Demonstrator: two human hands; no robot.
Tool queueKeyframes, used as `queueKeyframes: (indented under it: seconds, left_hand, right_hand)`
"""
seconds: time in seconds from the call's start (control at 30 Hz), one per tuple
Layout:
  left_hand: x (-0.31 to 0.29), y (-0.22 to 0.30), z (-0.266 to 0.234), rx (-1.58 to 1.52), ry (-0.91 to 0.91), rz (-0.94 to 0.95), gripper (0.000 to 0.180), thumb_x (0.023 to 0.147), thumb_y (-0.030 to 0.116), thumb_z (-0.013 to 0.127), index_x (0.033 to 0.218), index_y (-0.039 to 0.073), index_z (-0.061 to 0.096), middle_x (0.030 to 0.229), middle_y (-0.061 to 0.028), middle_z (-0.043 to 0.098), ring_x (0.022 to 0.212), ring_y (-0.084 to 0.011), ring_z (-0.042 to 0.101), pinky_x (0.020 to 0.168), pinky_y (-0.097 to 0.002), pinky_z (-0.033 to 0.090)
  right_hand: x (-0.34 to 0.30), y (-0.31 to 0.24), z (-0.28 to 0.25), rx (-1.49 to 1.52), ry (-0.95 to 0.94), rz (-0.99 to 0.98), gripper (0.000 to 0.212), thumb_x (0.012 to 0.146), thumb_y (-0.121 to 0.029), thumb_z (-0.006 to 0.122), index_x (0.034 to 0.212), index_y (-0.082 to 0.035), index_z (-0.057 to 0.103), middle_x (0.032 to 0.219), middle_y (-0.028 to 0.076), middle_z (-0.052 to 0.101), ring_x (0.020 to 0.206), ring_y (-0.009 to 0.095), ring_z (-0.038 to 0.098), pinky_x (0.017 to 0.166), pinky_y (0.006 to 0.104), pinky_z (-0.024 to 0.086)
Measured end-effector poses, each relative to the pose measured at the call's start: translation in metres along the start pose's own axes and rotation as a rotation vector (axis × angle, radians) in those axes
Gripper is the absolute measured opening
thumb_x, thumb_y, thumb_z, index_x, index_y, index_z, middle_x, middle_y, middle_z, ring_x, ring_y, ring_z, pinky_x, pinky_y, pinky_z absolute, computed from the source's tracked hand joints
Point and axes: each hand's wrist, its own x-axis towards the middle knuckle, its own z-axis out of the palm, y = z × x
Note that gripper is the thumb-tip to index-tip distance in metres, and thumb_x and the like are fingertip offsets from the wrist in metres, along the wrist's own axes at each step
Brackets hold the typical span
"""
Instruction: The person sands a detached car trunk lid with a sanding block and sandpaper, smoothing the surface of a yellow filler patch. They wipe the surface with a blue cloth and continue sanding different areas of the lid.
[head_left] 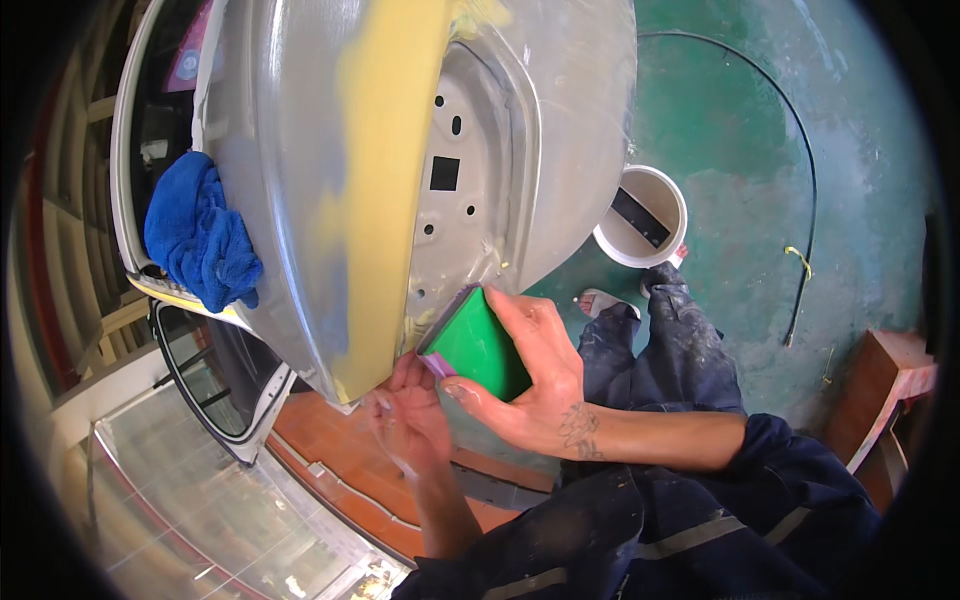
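My right hand (535, 370) grips a green sanding block (478, 345) with a purplish sheet along its edge. The block is held at the lower corner of a grey car panel (300, 150), by its recess with several holes. Its working face is turned away, so full contact cannot be made out. A broad band of yellow filler (385, 200) runs along the panel beside the recess. Just under that corner is my left hand (412, 420), palm turned up and fingers extended, holding nothing visible. Its fingertips are partly hidden near the panel edge and the block.
A crumpled blue towel (200, 235) lies on the car at the left. On the green floor stand a white bucket (665, 185) with a dark bar inside, beside my feet, and a curved black hose (808, 150). A reddish-brown box-like stand (880, 390) is at the right.
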Motion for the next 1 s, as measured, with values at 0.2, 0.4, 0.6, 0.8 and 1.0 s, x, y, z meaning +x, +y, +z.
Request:
queueKeyframes:
  seconds: [0.2, 0.4, 0.6, 0.8, 1.0]
  left_hand:
    - [0.01, 0.003, -0.037, 0.176, -0.054, 0.064, 0.067, 0.111, 0.049, 0.05, 0.152, -0.003, 0.044, 0.148, -0.0273, 0.057, 0.133, -0.0443, 0.06, 0.112, -0.0572, 0.049]
    - [0.021, -0.009, -0.06, 0.086, -0.099, 0.142, 0.065, 0.111, 0.044, 0.052, 0.154, -0.003, 0.043, 0.147, -0.0214, 0.061, 0.132, -0.0347, 0.063, 0.114, -0.0529, 0.05]
    - [0.036, -0.008, -0.066, 0.137, -0.173, 0.188, 0.06, 0.11, 0.04, 0.057, 0.144, -0.009, 0.053, 0.144, -0.0196, 0.064, 0.129, -0.032, 0.065, 0.111, -0.0506, 0.054]
    - [0.05, -0.01, -0.079, 0.07, -0.312, 0.139, 0.061, 0.11, 0.038, 0.058, 0.143, -0.012, 0.052, 0.14, -0.0272, 0.065, 0.126, -0.0341, 0.067, 0.108, -0.0492, 0.056]
    - [0.051, -0.018, -0.088, 0.106, -0.283, 0.186, 0.068, 0.112, 0.045, 0.052, 0.141, -0.017, 0.051, 0.138, -0.0324, 0.065, 0.127, -0.0386, 0.066, 0.108, -0.0512, 0.056]
  right_hand:
    - [-0.008, 0.007, 0.041, -0.028, 0.169, 0.049, 0.083, 0.079, -0.015, 0.089, 0.146, 0.015, 0.049, 0.126, 0.026, 0.058, 0.112, 0.041, 0.057, 0.094, 0.0475, 0.053]
    - [-0.019, 0.012, 0.064, -0.075, 0.327, -0.019, 0.08, 0.079, -0.013, 0.088, 0.144, 0.015, 0.051, 0.125, 0.027, 0.058, 0.108, 0.04, 0.059, 0.09, 0.047, 0.053]
    - [-0.007, 0.016, 0.076, -0.11, 0.474, -0.091, 0.08, 0.078, -0.012, 0.089, 0.142, 0.017, 0.052, 0.12, 0.029, 0.059, 0.103, 0.041, 0.063, 0.084, 0.046, 0.056]
    - [-0.002, 0.017, 0.08, -0.091, 0.549, -0.092, 0.08, 0.079, -0.012, 0.088, 0.143, 0.018, 0.051, 0.12, 0.029, 0.058, 0.104, 0.041, 0.062, 0.086, 0.0463, 0.056]
    - [-0.022, 0.019, 0.086, -0.094, 0.54, -0.102, 0.075, 0.081, -0.013, 0.088, 0.14, 0.016, 0.053, 0.119, 0.026, 0.059, 0.104, 0.04, 0.063, 0.087, 0.0444, 0.055]
